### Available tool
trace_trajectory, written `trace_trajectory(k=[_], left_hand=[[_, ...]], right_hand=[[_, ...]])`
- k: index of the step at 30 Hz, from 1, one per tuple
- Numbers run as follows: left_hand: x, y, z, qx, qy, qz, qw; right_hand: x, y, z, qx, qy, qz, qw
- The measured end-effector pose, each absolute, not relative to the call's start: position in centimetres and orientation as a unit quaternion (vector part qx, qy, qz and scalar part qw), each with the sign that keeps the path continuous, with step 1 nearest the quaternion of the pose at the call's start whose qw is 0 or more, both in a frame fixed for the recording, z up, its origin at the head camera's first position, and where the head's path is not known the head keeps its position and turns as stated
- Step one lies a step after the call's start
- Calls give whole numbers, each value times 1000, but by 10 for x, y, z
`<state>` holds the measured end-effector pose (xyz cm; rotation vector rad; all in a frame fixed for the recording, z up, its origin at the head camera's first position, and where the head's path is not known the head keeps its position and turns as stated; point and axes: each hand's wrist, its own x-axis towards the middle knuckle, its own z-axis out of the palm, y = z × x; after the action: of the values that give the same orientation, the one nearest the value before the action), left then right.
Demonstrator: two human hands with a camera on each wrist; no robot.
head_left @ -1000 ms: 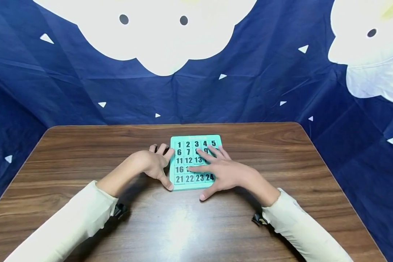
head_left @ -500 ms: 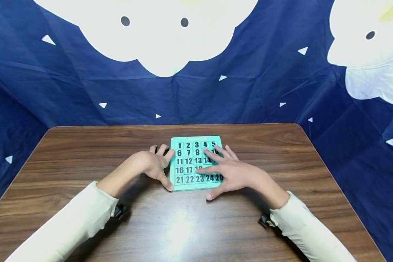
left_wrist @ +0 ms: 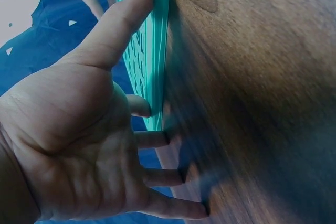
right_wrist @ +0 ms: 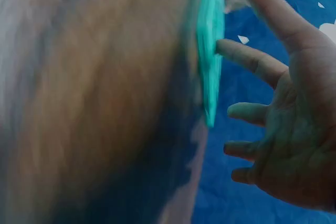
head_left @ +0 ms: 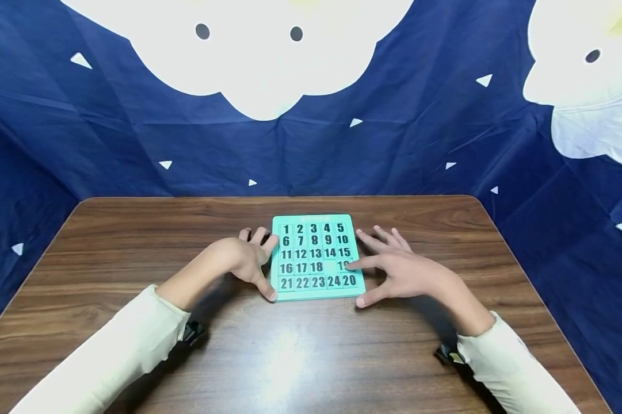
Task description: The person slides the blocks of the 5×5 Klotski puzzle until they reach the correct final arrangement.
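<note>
A turquoise sliding number puzzle lies flat on the table. Its tiles run in rows from 1 to 24, and a blank square sits between 18 and 19. My left hand is at the puzzle's left side, thumb on the near corner and index finger on the edge; the other fingers reach down to the table in the left wrist view. My right hand spreads at the right side, its index fingertip touching or just over tile 19, partly covering it. Its thumb hangs by the near right corner.
A brown wood-grain table lies under everything, with a bright glare patch in front of the puzzle. Behind it hangs a dark blue cloth printed with white clouds and triangles. Both wrists carry small black devices.
My right hand has moved right across the puzzle, uncovering most tiles and the blank square. My left hand and the puzzle have stayed nearly in place.
</note>
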<state>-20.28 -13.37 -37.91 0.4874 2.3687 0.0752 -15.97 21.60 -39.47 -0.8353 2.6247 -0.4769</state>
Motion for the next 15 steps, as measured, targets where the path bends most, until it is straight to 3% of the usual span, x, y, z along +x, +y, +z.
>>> trace_trajectory(k=[5,15], left_hand=[[-202,-134,-378,188,915,32,356],[-202,-135,-380,185,914,42,358]], right_hand=[[-159,204,-396,-326,911,-170,188],[-161,221,-392,-293,922,-183,173]])
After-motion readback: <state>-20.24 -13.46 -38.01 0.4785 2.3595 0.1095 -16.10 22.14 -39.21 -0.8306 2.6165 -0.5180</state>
